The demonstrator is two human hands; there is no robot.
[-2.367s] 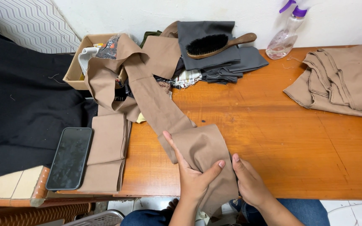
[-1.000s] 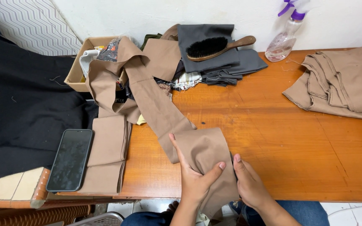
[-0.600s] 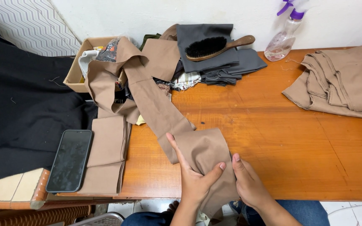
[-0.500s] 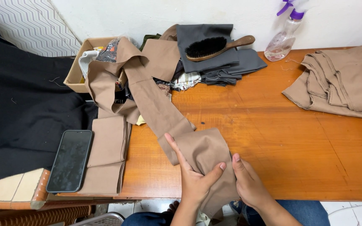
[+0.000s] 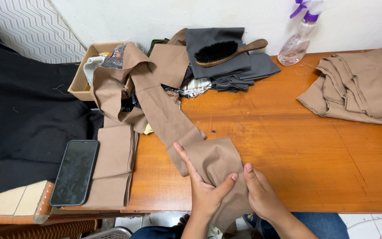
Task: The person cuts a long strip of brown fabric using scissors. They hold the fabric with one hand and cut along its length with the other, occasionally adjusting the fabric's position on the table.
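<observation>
A long tan fabric strip [image 5: 169, 115] runs from a cardboard box at the back left down to the table's near edge, where its wider end [image 5: 215, 159] hangs over. My left hand [image 5: 202, 186] lies flat on that end, index finger stretched along its left side, thumb pressing a fold. My right hand [image 5: 261, 194] rests on the cloth's right edge, fingers together. Both hands press the fabric against the orange wooden table [image 5: 297, 146].
A black phone [image 5: 74, 171] lies on folded tan pieces [image 5: 113, 168] at the left. Black cloth [image 5: 18, 124] covers the far left. A cardboard box [image 5: 82, 79], grey cloths with a wooden brush [image 5: 226, 49], a spray bottle [image 5: 297, 37] and a tan fabric pile [image 5: 363, 88] line the back.
My left index finger has shifted slightly along the fabric's left edge. The cloth's end and my right hand stay nearly where they were.
</observation>
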